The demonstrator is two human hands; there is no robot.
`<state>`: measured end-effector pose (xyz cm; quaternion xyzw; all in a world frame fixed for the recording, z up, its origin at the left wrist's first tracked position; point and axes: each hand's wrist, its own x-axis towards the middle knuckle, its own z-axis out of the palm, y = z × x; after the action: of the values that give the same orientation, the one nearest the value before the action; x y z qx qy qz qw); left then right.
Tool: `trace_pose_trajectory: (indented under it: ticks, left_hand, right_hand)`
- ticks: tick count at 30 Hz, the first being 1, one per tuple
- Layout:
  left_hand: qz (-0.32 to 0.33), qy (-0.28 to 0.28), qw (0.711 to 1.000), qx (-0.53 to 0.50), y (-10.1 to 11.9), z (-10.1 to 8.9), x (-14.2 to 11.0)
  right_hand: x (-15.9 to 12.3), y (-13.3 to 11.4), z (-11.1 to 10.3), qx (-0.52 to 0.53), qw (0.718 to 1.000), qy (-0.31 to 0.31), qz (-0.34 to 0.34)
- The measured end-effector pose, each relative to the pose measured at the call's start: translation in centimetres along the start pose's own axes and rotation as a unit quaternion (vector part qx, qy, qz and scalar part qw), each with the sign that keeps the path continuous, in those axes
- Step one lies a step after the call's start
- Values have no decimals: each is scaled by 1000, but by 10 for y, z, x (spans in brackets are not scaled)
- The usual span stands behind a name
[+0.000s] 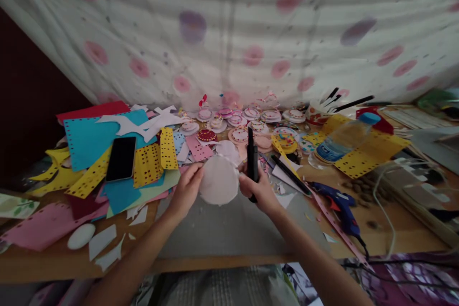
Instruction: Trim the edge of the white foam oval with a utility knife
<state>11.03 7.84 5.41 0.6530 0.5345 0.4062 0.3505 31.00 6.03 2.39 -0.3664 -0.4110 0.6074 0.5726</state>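
Note:
My left hand (pixel 185 189) pinches the left edge of a white round foam disc (pixel 218 180) held above the table. On the disc's right side, my right hand (pixel 258 190) is closed round black scissors (pixel 251 157) that point upward. Both hands hover over a grey mat (pixel 229 229) near the table's front edge. Behind them lie several small round decorated pieces (pixel 236 126) in rows.
A black phone (pixel 121 158) lies on blue and yellow punched sheets (pixel 150 162) at left. A water bottle (pixel 344 141) lies on its side at right, a blue glue gun (pixel 340 203) near it. Pink sheet (pixel 39 227) and white scraps sit front left. A spotted cloth hangs behind.

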Motion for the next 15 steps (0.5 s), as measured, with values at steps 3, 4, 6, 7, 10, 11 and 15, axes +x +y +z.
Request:
trace_pose_trajectory:
  ticks: [3, 4, 6, 7, 10, 11, 15]
  left_hand:
    - [-34, -18, 999, 8, -3, 12, -2]
    - [-36, -32, 999, 13, -3, 16, -2]
    - [-30, -67, 997, 26, -1, 23, -3]
    - [-20, -84, 995, 41, 0, 27, -3]
    - [39, -115, 987, 107, -1, 35, -2]
    - [68, -117, 983, 127, -2, 37, -1]
    - [160, -135, 961, 179, -11, 35, 5]
  right_hand:
    - [8, 9, 3, 16, 999, -36, 28]
    - [8, 11, 3, 23, 998, -43, 35]
    - [8, 15, 1, 39, 997, -49, 48]
    - [7, 16, 0, 45, 996, -48, 54]
    - [7, 19, -3, 64, 994, -50, 70]
    - [7, 20, -4, 75, 993, -53, 75]
    - [7, 21, -8, 85, 993, -41, 72]
